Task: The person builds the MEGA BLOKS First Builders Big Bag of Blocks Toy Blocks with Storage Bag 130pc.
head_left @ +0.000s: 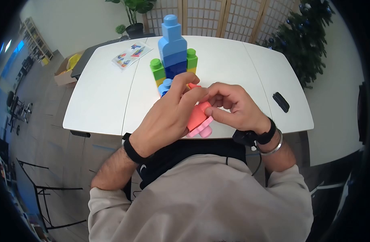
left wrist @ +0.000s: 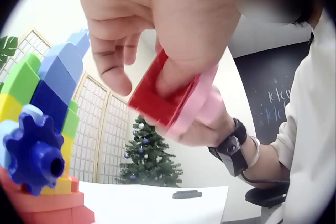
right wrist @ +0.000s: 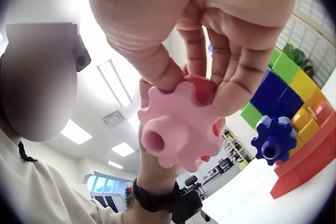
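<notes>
Above the table's near edge, both hands hold a red toy block [head_left: 197, 116] with a pink gear [right wrist: 181, 124] on its side. The left hand [head_left: 164, 113] grips the block, its thumb inside the hollow underside in the left wrist view. From the other side the right hand [head_left: 233, 107] pinches the block, thumb at the gear's rim and curled fingers by the red studs. Just beyond the hands stands a tower of blue, green and yellow blocks [head_left: 173, 52] on a red base [left wrist: 47, 205]. A dark blue gear [right wrist: 273, 140] juts from its front.
On the white table [head_left: 100, 92], a sheet with block pictures [head_left: 131, 56] lies at the back left. A small black object [head_left: 281, 102] is near the right edge. Behind the table are a potted plant [head_left: 135, 29], a folding screen [head_left: 205, 18] and a decorated tree [head_left: 302, 40].
</notes>
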Motion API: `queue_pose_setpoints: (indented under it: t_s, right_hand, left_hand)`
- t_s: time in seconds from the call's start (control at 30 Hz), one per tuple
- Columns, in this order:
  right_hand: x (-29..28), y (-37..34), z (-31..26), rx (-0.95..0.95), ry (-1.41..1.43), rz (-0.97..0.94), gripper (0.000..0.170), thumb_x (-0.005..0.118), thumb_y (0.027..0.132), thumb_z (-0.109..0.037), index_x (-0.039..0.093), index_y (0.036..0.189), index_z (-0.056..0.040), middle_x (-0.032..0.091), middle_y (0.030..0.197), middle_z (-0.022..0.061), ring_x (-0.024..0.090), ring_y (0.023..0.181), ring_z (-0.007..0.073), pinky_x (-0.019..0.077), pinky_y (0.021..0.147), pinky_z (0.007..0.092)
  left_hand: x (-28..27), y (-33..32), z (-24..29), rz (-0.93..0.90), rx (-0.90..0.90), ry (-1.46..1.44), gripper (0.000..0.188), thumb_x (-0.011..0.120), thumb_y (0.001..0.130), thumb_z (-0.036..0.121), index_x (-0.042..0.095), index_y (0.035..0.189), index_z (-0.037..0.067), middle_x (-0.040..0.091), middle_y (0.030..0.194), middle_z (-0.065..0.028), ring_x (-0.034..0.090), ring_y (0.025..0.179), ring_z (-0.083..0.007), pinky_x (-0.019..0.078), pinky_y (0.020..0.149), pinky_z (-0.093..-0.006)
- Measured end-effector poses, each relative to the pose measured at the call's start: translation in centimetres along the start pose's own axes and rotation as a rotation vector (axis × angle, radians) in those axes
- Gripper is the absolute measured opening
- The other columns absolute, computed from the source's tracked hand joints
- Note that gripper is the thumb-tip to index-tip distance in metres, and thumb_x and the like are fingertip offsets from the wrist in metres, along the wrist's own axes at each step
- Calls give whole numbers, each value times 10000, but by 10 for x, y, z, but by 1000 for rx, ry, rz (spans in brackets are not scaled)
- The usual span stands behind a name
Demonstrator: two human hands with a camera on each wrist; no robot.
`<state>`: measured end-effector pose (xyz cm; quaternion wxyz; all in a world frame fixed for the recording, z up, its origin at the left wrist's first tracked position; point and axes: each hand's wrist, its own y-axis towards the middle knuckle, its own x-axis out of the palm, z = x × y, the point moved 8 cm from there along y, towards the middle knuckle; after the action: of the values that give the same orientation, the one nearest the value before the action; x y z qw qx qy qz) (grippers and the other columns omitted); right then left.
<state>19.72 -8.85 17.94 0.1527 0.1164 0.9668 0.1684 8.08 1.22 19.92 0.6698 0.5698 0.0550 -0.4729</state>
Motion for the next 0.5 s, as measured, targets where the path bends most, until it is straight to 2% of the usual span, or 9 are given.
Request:
queue_pose_setpoints:
  t_s: [0.03, 0.07, 0.1, 0.13, 0.17, 0.23, 0.37, 0.43, 0.5]
  right_hand:
    - [-4, 1, 2, 41, -37, 46, 269, 767, 1009, -62, 670, 1253, -4, 747, 1129, 63, 720, 991, 90, 593, 842, 254]
    - [-5, 3, 4, 47, -40, 22, 269, 767, 1009, -62, 670, 1253, -4, 747, 1129, 63, 720, 991, 90, 593, 842, 254]
    - [-18, 4, 8, 42, -140, 137, 267, 782, 995, -64, 664, 1227, -5, 748, 1112, 64, 724, 973, 95, 595, 831, 254]
    - [-32, 5, 11, 34, -241, 249, 268, 797, 980, -66, 658, 1201, -6, 750, 1096, 65, 728, 956, 101, 597, 820, 254]
    - [-42, 8, 8, -2, -400, 329, 265, 830, 944, -85, 664, 1134, -7, 766, 1025, 72, 732, 884, 116, 595, 771, 260]
    - [-54, 17, 15, 26, -527, 306, 254, 835, 934, -93, 674, 1111, -8, 770, 986, 74, 733, 856, 122, 593, 755, 264]
    - [-57, 42, 20, 67, -723, 278, 211, 824, 922, -150, 704, 1020, -8, 776, 916, 87, 746, 814, 171, 599, 745, 296]
    - [-48, 58, 21, 42, -793, 232, 221, 809, 928, -192, 716, 1004, -6, 773, 899, 113, 757, 801, 237, 612, 759, 339]
    - [-42, 74, 21, 17, -829, 214, 226, 810, 924, -198, 722, 1009, -8, 777, 892, 115, 763, 803, 254, 615, 764, 354]
  left_hand:
    - [-6, 1, -3, 16, -11, 5, 540, 742, 869, -40, 575, 1375, 51, 529, 1373, -187, 694, 1087, -384, 630, 855, -440]
    - [-7, 3, -9, -63, -52, 96, 578, 791, 857, -22, 564, 1381, 69, 525, 1384, -187, 690, 1084, -397, 615, 871, -448]
    - [-9, 3, -14, -140, -97, 186, 621, 840, 844, -5, 553, 1387, 87, 521, 1395, -187, 686, 1081, -410, 600, 888, -457]
    - [-18, 5, -17, -146, -176, 153, 508, 801, 867, 7, 605, 1330, 76, 567, 1342, -156, 681, 1077, -398, 581, 889, -461]
    - [-24, 2, -25, -140, -156, 195, 479, 795, 878, 17, 614, 1318, 70, 594, 1303, -152, 684, 1071, -394, 579, 889, -464]
    - [-36, -1, -43, -167, -204, 271, 344, 773, 903, 23, 673, 1232, 41, 675, 1172, -151, 698, 1047, -384, 580, 890, -469]
    - [-36, -11, -71, -191, -264, 364, 212, 753, 905, 5, 746, 1116, 12, 724, 1077, -158, 725, 988, -381, 595, 879, -467]
    - [-30, -14, -79, -208, -268, 373, 210, 748, 905, 6, 755, 1114, 9, 725, 1070, -157, 731, 971, -381, 601, 870, -466]
    - [-26, -17, -85, -228, -273, 378, 208, 744, 905, 7, 763, 1112, 6, 727, 1063, -156, 736, 955, -380, 607, 861, -466]
